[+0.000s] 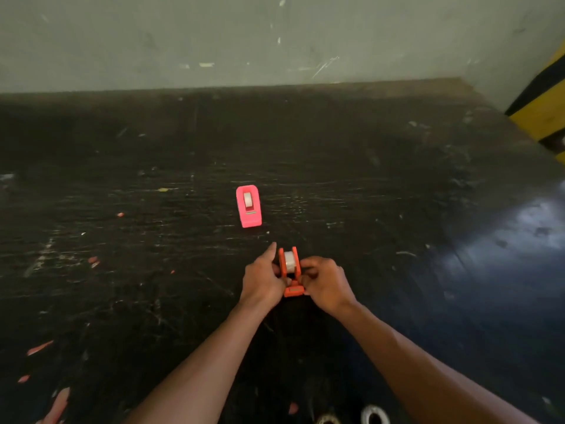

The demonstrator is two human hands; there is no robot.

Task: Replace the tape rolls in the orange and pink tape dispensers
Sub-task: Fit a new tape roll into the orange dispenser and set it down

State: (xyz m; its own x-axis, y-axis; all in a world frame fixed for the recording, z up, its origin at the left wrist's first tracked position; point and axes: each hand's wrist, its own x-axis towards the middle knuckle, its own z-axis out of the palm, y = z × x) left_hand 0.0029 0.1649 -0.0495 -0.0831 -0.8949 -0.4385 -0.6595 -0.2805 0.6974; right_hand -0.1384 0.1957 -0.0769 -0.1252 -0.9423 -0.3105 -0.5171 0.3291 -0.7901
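The orange tape dispenser (290, 272) stands on the dark scratched floor in front of me, cutter end toward me, with a clear tape roll (289, 260) seated between its side walls. My left hand (263, 278) grips its left side, thumb pointing up. On the other side, my right hand (324, 281) holds the dispenser with fingers curled at the roll and base. Farther away lies the pink tape dispenser (249, 206), untouched, with a pale tape roll (248, 200) in its slot.
A grey wall (275, 41) rises at the back. A yellow-and-black striped post (544, 108) stands at the far right. Two tape rolls (374, 415) lie at the bottom edge near me. Orange scraps (58, 405) dot the floor at left.
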